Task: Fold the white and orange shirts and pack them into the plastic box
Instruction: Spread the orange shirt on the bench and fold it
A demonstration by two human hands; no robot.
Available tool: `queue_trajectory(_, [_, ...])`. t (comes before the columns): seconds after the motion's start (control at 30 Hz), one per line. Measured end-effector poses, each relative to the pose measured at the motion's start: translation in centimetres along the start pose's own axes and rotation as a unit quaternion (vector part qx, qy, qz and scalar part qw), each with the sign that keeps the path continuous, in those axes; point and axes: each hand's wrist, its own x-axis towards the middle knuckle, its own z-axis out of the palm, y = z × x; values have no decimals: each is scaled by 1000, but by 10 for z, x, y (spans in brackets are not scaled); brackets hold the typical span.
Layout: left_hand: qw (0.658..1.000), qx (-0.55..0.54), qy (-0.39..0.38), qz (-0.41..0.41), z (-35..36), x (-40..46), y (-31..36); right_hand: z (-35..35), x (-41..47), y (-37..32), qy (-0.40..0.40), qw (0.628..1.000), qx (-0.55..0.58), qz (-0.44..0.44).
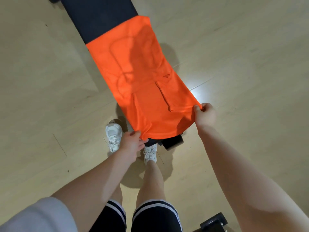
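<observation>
Fingers [199, 107] of the right hand [204, 114] are curled tight round one near corner of the orange shirt [142, 72], the cloth pinched between thumb and forefinger; those of the left hand [131, 144] are closed on the other near corner, where the fabric is gathered into small creases. Both corners are held apart so that the near edge is kept stretched and the garment can be drawn flat. Below the hands, two white trainers [113, 136] are seen on the pale wooden floor [41, 81], planted at the end of the bench [98, 17], a stance from which an even pull can be applied along its length.

Between the hands the shirt sags slightly, and its near part overhangs the bench end, whose dark frame is glimpsed beneath. Further out, the shirt is spread along the dark padded bench, seemingly with its sides already turned in to form a long narrow panel; seams and a printed outline are visible through the thin cloth. This is judged to be a smoothing step before the length is folded over. Beyond the far edge of the shirt, the bench top lies bare and dark. Neither the white shirt nor the plastic box is shown, so packing is judged not yet begun.
</observation>
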Motion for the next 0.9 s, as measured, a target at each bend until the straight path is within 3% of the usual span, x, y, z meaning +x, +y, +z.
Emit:
queue_trajectory(0.13, [997,-18,42,55,-15,-7,41,1,-1,-46,4,998,26,-48])
queue_trajectory(0.33, [993,9,-46,106,-41,5,133,25,16,-128,-69,993,52,-75])
queue_trajectory(0.57, [969,109,-131,179,-71,63,220,72,54,-208,-162,970,181,-18])
queue_trajectory(0.7, [952,205,-44,224,-79,101,253,109,84,-235,-150,975,162,-29])
queue_trajectory(0.9, [970,127,-120,171,-91,148,287,136,116,-263,-105,985,138,-17])
